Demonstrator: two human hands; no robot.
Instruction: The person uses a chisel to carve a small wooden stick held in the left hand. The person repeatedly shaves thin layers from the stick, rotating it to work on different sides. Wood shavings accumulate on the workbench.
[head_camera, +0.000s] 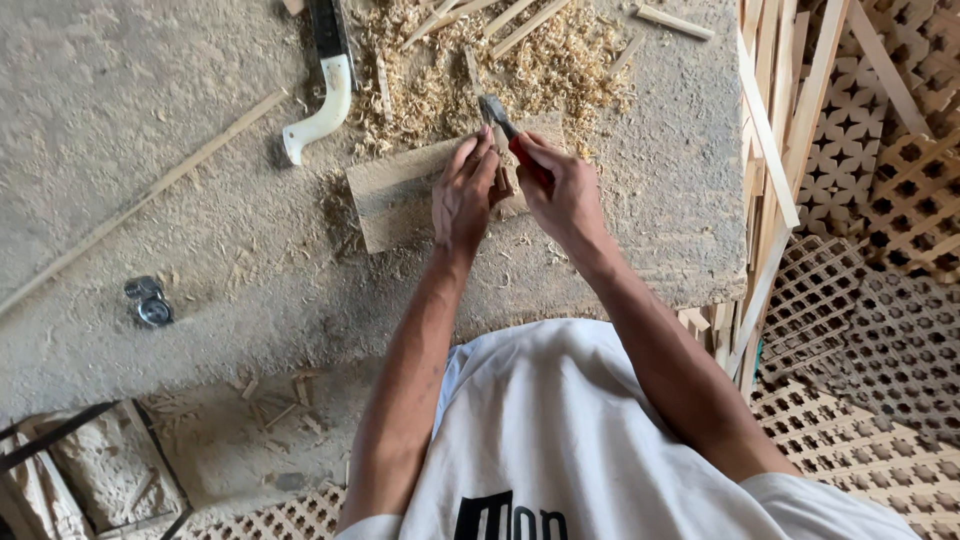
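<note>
Both hands meet over a flat wooden board (400, 200) lying on the dusty workbench (150, 120). Right hand (562, 192): fingers wrapped around the red handle of a small tool (508, 135), whose dark metal head points away from the person, toward the far edge of the board. Left hand (465, 190): fingers extended and pressed down at the right end of the board, pinching a small piece of wood (503, 182) that is mostly hidden between the two hands; its exact shape cannot be told.

Board position: roughly mid-bench, tilted slightly, its right end under the hands.

Surroundings: heap of wood shavings (500, 60) just beyond the board, with thin wooden strips (525, 25) lying in it. Saw with a white curved handle (325, 100) left of the heap, well apart from the hands. Small round metal object (150, 305) on the bench far to the left. Carved wooden lattice panels (880, 200) stacked at right, with long slats (775, 130) leaning against them.
</note>
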